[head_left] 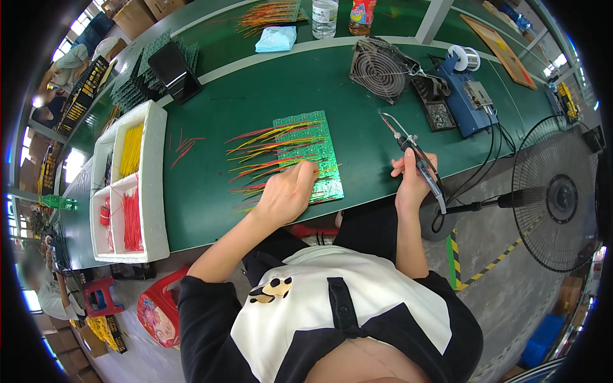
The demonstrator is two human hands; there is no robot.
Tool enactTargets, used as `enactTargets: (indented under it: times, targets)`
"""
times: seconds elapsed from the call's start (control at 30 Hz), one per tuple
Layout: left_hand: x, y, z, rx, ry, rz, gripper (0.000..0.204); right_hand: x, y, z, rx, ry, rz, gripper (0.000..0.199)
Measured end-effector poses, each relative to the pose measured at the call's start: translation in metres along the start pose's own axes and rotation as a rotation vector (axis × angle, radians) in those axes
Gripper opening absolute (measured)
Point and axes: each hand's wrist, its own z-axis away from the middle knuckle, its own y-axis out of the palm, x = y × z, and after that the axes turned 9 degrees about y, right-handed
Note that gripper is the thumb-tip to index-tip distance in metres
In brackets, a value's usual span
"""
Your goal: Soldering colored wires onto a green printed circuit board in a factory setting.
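At the near edge of the green table (255,96), the left hand (285,195) lies palm down on the green circuit board (308,153), with the fingers pressed together and bent over the red and yellow wires (265,153) that stick out from the left side of the board. The board lies flat near the middle of the near edge, just in front of the person. To the right, the right hand (412,182) holds the soldering iron (415,156) off the near edge; the fingers are closed around its dark handle and the metal tip points up and away toward the table. Near the left edge stands a white foam tray (156,185) with compartments, holding bundles of yellow wires and red wires. Some loose red wires (182,147) lie between the tray and the board. Farther, toward the right edge, a blue soldering station (469,96) with a spool on top stands beside a small grey fan (380,67). At the far edge lie a light blue package (276,38), a clear bottle (324,16) and a bottle with an orange and red label (361,16).
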Motion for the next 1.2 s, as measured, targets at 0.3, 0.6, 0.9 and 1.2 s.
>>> enactTargets:
  times: [0.3, 0.6, 0.9, 1.2]
  targets:
    - [0.020, -0.005, -0.020, -0.108, -0.167, -0.006, 0.009, 0.005, 0.003, -0.002, -0.020, 0.020, -0.008, 0.019]
    - [0.038, -0.013, -0.020, -0.165, -0.048, -0.050, 0.013, 0.005, 0.002, 0.019, 0.079, 0.138, -0.111, 0.019]
    - [0.045, -0.010, -0.024, -0.162, 0.044, -0.088, 0.009, 0.011, 0.005, 0.022, 0.134, 0.145, -0.049, 0.019]
    - [0.045, -0.001, -0.017, -0.093, -0.011, -0.046, 0.013, 0.010, 0.004, 0.029, 0.159, 0.165, 0.007, 0.017]
